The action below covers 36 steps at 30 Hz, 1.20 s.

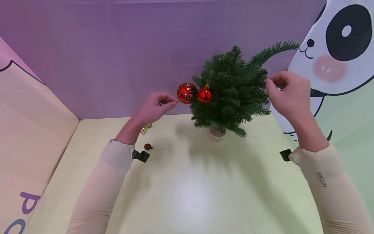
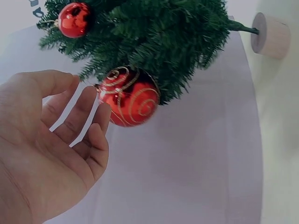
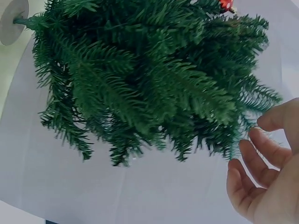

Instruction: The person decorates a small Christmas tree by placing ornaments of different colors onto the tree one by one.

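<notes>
A small artificial Christmas tree (image 1: 230,87) stands at the back of the table. On its left side hang a large red bauble (image 1: 187,93) with gold swirls and a smaller plain red bauble (image 1: 205,95). My left hand (image 1: 157,105) is just left of the large bauble, its fingers loosely bent and holding nothing visible. In the left wrist view, those fingertips come close to the bauble's gold-patterned side (image 2: 135,102). At the tree's right edge, the thumb and forefinger of my right hand (image 1: 289,92) pinch the tip of a branch (image 3: 245,121).
A small dark red bauble (image 1: 147,146) with a string lies on the table (image 1: 187,191), near gold ornaments (image 1: 144,130) partly hidden by the left arm. The tree's pale round base (image 1: 216,135) stands near a purple backdrop (image 1: 117,58). A panda print (image 1: 330,68) hangs at right.
</notes>
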### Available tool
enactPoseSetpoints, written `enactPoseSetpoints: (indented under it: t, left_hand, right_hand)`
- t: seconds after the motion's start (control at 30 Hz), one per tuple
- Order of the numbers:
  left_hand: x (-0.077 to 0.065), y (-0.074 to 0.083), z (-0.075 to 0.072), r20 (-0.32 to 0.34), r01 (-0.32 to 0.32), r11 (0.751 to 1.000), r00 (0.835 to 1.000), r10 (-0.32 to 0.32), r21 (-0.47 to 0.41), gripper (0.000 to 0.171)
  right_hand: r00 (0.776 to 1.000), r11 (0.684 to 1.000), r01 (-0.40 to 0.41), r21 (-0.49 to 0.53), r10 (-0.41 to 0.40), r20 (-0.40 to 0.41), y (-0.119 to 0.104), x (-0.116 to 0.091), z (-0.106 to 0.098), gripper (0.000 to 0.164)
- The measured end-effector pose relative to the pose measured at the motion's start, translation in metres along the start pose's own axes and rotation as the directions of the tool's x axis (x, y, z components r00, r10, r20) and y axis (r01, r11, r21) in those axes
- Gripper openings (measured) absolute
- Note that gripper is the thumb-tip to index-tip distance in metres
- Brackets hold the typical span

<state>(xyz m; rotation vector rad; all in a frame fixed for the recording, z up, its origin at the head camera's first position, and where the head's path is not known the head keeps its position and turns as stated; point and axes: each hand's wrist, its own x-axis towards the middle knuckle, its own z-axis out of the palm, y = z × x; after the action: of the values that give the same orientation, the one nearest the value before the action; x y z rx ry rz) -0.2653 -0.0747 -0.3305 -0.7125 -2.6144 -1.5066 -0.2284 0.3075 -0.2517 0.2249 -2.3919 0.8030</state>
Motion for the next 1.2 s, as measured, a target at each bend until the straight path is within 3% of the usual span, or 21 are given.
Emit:
enactPoseSetpoints:
  t: [0.17, 0.33, 0.47, 0.6, 0.77, 0.93, 1.0, 1.2]
  left_hand:
    - [-0.008, -0.017, 0.003, -0.007, 0.052, 0.998, 0.999, -0.052, -0.022, 0.018]
    - [-0.014, -0.029, 0.003, 0.008, 0.078, 0.995, 0.997, -0.078, -0.061, 0.019]
    - [-0.020, -0.038, -0.001, 0.032, 0.119, 0.990, 0.993, -0.116, -0.080, 0.020]
    - [-0.026, -0.050, -0.006, 0.043, 0.141, 0.987, 0.989, -0.138, -0.071, 0.019]
    - [-0.037, -0.072, -0.012, 0.061, 0.183, 0.983, 0.981, -0.182, -0.003, 0.019]
    - [-0.054, -0.095, -0.017, 0.060, 0.240, 0.969, 0.968, -0.243, 0.056, 0.021]
    - [-0.062, -0.102, -0.018, 0.060, 0.256, 0.964, 0.964, -0.260, 0.074, 0.021]
    - [-0.085, -0.124, -0.021, 0.035, 0.290, 0.952, 0.955, -0.294, 0.095, 0.018]
  right_hand:
    - [0.991, 0.991, -0.113, 0.073, 0.107, 0.086, 0.012, 0.004, 0.001, 0.045]
    - [0.972, 0.962, -0.181, 0.203, 0.144, 0.187, 0.022, 0.008, 0.002, 0.062]
    - [0.966, 0.928, -0.194, 0.318, 0.123, 0.229, 0.029, 0.011, 0.003, 0.066]
    - [0.971, 0.904, -0.145, 0.402, 0.053, 0.232, 0.035, 0.018, 0.008, 0.067]
    - [0.969, 0.829, -0.092, 0.552, -0.051, 0.240, 0.039, 0.024, 0.018, 0.068]
    - [0.965, 0.736, -0.113, 0.668, -0.078, 0.249, 0.039, 0.024, 0.028, 0.067]
    - [0.966, 0.737, -0.114, 0.666, -0.073, 0.247, 0.039, 0.024, 0.030, 0.067]
    - [0.967, 0.786, -0.117, 0.607, -0.049, 0.250, 0.038, 0.020, 0.034, 0.067]
